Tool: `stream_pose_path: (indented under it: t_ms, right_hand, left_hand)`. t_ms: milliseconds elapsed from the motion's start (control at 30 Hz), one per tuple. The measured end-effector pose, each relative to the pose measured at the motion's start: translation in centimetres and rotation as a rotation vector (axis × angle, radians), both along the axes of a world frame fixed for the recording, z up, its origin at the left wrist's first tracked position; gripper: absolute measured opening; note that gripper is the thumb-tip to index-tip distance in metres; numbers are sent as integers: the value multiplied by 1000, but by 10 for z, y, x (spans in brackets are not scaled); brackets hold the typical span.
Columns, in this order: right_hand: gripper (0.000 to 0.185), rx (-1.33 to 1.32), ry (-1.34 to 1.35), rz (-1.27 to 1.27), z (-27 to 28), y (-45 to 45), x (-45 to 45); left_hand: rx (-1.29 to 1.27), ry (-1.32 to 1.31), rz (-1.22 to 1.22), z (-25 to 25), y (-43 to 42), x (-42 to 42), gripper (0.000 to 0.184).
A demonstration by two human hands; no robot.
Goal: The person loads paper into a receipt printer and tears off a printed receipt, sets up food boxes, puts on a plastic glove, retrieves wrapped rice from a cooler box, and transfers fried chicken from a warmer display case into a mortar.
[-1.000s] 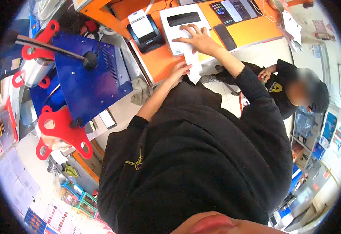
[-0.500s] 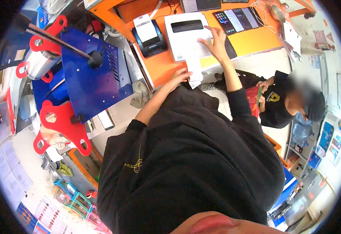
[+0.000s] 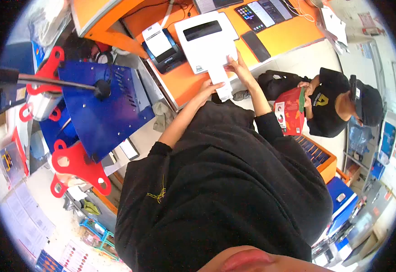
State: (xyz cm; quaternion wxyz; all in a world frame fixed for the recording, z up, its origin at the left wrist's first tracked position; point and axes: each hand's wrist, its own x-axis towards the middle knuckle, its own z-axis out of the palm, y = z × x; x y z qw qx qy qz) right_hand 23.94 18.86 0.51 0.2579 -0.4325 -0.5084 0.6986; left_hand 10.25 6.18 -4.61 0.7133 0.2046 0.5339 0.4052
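Hands apart: left hand pinches the left edge of a long white paper strip hanging from the front of a boxy white plastic printer on a flat orange desk; right hand at printer's front right corner, can't tell its grip.

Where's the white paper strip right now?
In the upper middle of the head view, the white paper strip sticks out from the near edge of the white printer, between the left hand and the right hand.
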Motion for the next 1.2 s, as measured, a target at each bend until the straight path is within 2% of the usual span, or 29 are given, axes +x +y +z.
stream_pose_path:
  t_ms: [67, 133, 300, 333, 367, 433, 500, 633, 700, 833, 900, 933, 1033, 1133, 1200]
  right_hand:
    - [68, 68, 8, 19, -9, 4, 0]
    - [67, 171, -10, -9, 4, 2, -4]
    - [66, 136, -15, -65, -33, 17, -14]
    - [66, 146, -19, -60, -43, 23, -16]
    - [65, 153, -28, -61, -54, 22, -16]
    - [65, 207, -15, -110, -39, 18, -19]
    - [64, 257, -105, -140, -38, 18, -27]
    - [61, 536, -180, -342, -72, 21, -60]
    - [62, 388, -70, -404, -63, 18, -67]
    - [64, 409, -20, -522, -57, 9, -69]
    - [66, 398, -17, -608, -49, -1, -67]
    - [70, 272, -94, -589, -42, -13, -63]
    - [71, 175, -252, -656, -35, -48, -54]
    - [66, 165, -277, -658, -33, -80, -38]
    - [61, 161, -419, -593, -33, -103, -22]
  left_hand:
    - [52, -34, 76, -18, 2, 6, 42]
    - [69, -24, 117, -14, 9, 10, 41]
    - [-38, 38, 136, -17, 14, 6, 36]
    - [-36, -25, 199, -4, 16, 8, 35]
    - [-29, 8, 172, -8, 20, 1, 35]
    - [151, 161, 142, -7, 30, -12, 34]
    - [0, 268, 113, -40, 35, -39, 36]
    - [117, 109, 99, -12, 51, -42, 42]
    - [106, 55, 72, -10, 59, -47, 45]
    - [-7, -15, 124, 3, 60, -40, 49]
    - [1, -65, 124, -7, 63, -39, 51]
    - [-30, -79, 146, -13, 63, -41, 51]
    - [-89, -32, 150, -39, 65, -51, 44]
    - [-60, 111, 156, -39, 55, -38, 39]
    - [-17, 196, 167, -33, 53, -25, 35]
